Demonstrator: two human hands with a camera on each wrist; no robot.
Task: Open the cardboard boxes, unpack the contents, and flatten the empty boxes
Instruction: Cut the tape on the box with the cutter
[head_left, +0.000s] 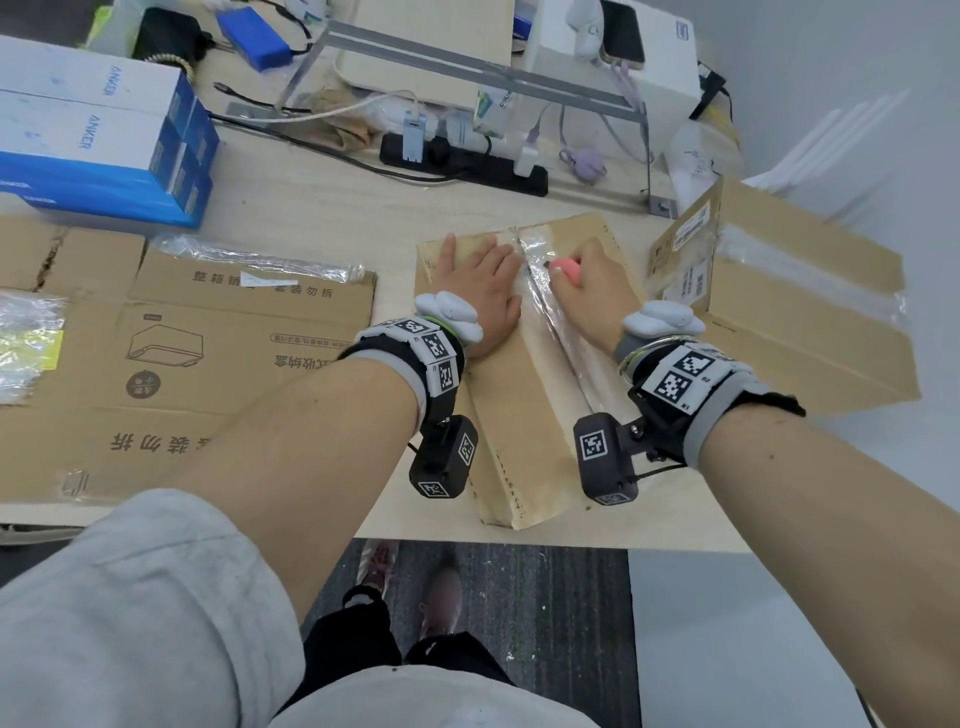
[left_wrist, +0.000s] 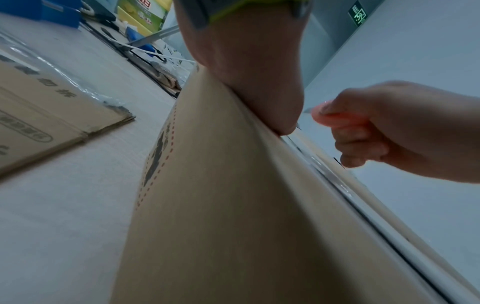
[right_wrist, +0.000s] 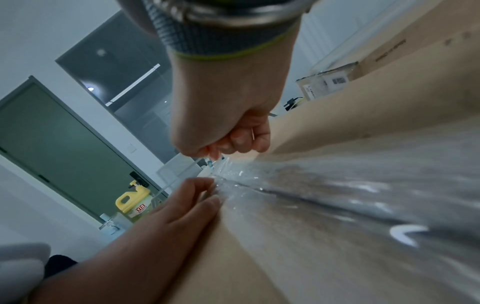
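– How should the tape cut go?

– Shallow and straight along the taped seam (head_left: 540, 291) of the cardboard box (head_left: 519, 415) lying on the counter (head_left: 322, 208) – the blade must not reach the contents.

– And the hands?

– The left hand (head_left: 480, 291) lies flat, fingers straight, pressing the box top just beside the seam. The right hand (head_left: 592, 291) is fisted round a pink box cutter (head_left: 563, 271) – its tip at the tape, near the far end.
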